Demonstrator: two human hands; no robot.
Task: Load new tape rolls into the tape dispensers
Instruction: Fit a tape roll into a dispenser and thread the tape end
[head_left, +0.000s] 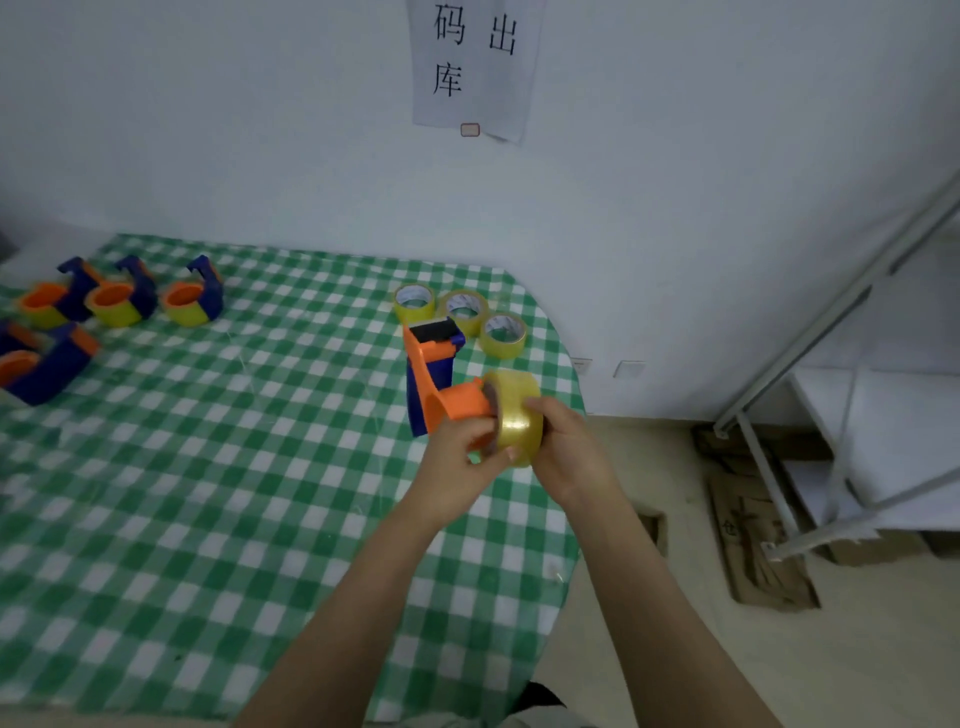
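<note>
Above the right edge of the table, an orange and blue dispenser (434, 374) is held in the air with its cutter end pointing away toward the wall. The left hand (460, 457) grips its orange hub from below, fingers curled round the hub and the thumb tip resting on the near rim of a yellowish tape roll (517, 415). That roll sits at the dispenser's near end, partly over the hub, and the right hand (566, 452) wraps round its right side with curled fingers. How far the roll has seated on the hub cannot be told. Just beyond the dispenser's cutter end, 3 spare rolls (464, 307) lie flat on the green and white checked tablecloth (208, 467), close together in a loose row. Far to the left of the dispenser, 4 loaded dispensers (117, 304) stand near the cloth's left edge, 3 in a row at the back and 1 nearer. Above the dispenser, a paper notice (470, 67) with black characters hangs on the wall. To the dispenser's right stands a metal rack (831, 364), with flattened cardboard (758, 545) on the floor at its foot.
</note>
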